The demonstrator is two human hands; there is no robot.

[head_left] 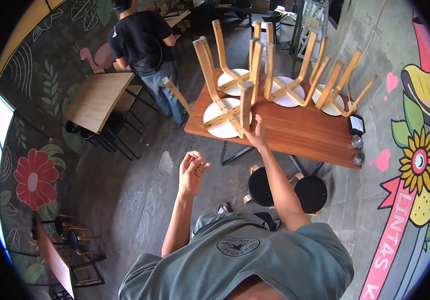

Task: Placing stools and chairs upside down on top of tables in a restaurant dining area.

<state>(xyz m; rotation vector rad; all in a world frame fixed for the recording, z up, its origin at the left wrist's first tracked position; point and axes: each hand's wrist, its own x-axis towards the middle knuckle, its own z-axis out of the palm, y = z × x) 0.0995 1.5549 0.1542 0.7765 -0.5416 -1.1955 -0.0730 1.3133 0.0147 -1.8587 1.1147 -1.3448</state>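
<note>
Stool point(225, 112): white seat down, legs up, at the table's point(295, 132) 9 o'clock corner.
Right hand point(258, 134): we touch one leg; fingers hidden behind it, so we cannot tell whether they close.
Left hand point(193, 167): free, fingers loosely curled, holding nothing.
Method: we grasp two legs, lift straight, clearing the other stools point(287, 90) at 1 o'clock.
Floor stools point(261, 186): black, under the table at 6 o'clock.

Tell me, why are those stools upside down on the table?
A person in a grey-green shirt is reaching the right hand to a leg of the nearest upside-down stool on the brown table. The left hand is up in the air, open and empty. Three more stools sit upside down behind it. Two black stools stand on the floor under the table. Another person stands by a lighter table.
</note>
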